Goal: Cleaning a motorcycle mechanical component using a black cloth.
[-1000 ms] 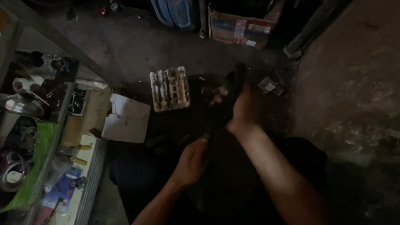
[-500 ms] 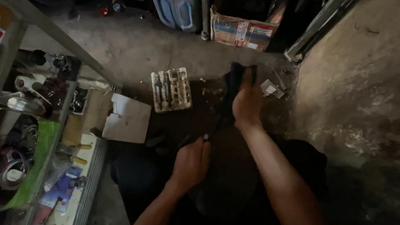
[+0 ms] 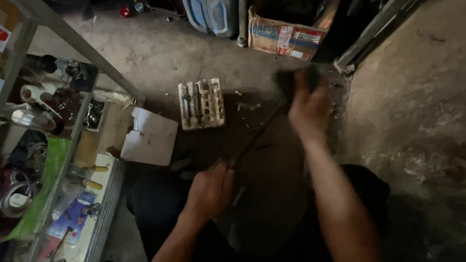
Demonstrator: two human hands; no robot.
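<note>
The right hand (image 3: 308, 105) now sits farther right, blurred, its dark cloth (image 3: 290, 79) nearer the cardboard box (image 3: 287, 36).

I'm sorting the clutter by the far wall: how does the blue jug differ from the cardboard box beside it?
The blue jug is smooth, rounded plastic in a single colour; the cardboard box is square-edged, brown, with printed panels. The jug is a closed container, while the box is open at the top, its inside too dark to make out. Both stand on the concrete floor, either side of a metal post.
</note>
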